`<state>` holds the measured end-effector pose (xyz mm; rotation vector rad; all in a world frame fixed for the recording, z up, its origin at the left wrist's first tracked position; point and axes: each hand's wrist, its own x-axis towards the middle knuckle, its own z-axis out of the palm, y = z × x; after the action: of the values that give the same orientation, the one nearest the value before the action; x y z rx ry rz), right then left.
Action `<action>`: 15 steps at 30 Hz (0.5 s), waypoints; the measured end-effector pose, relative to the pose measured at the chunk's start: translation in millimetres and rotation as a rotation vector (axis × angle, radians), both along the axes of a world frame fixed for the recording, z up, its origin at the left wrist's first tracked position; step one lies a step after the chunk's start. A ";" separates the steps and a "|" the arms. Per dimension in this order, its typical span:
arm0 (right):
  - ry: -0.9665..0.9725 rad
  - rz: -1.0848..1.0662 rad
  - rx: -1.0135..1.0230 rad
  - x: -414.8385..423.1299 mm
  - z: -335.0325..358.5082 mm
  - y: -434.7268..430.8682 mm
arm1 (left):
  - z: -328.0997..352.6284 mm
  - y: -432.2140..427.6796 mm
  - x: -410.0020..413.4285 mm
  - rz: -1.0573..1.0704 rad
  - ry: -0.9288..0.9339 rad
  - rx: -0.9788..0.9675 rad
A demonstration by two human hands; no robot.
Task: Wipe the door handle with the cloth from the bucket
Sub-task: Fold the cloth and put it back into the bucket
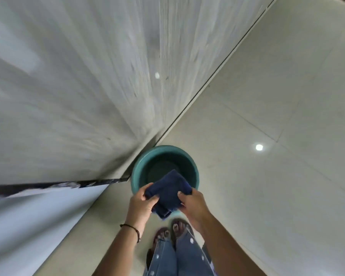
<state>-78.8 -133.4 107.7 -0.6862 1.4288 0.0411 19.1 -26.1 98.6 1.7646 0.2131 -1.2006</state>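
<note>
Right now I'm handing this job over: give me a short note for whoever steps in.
Left hand: grip shut on one edge of the dark blue cloth.
Right hand: grip shut on the opposite edge.
The cloth is folded, held above the teal bucket, which stands on the tiled floor beside the door.
Done: cloth is out of the bucket.
Left: wipe the door handle, which is not in view here.

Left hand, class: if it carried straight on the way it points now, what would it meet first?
Probably the teal bucket: the left hand, gripping the blue cloth, points toward its rim. Depth is unclear.
</note>
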 end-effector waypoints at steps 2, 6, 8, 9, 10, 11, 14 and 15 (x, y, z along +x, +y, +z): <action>0.018 -0.010 0.047 14.2 -75.0 -12.6 | -75.2 -15.9 19.1 -0.073 -0.039 0.069; 0.149 -0.001 -0.002 48.5 -200.9 -29.0 | -201.4 -46.8 40.2 -0.126 -0.072 0.202; 0.205 0.029 0.007 63.0 -247.1 -30.0 | -244.4 -61.8 44.7 -0.117 -0.129 0.274; 0.225 0.051 0.016 69.4 -265.1 -29.6 | -261.7 -67.8 44.9 -0.107 -0.144 0.317; 0.241 0.072 0.016 75.4 -280.5 -28.2 | -277.4 -73.0 43.8 -0.096 -0.135 0.369; 0.244 0.093 0.013 79.1 -297.2 -27.5 | -291.2 -75.9 43.5 -0.093 -0.100 0.411; 0.260 0.038 0.045 85.8 -325.7 -23.0 | -311.0 -74.4 42.2 -0.126 -0.001 0.493; 0.258 0.022 0.059 84.8 -327.9 -21.1 | -311.2 -71.8 41.0 -0.126 0.016 0.498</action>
<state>6.1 -154.5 -220.2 -0.6654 1.6598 0.1944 60.0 -97.9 -212.5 2.2247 0.4461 -1.3309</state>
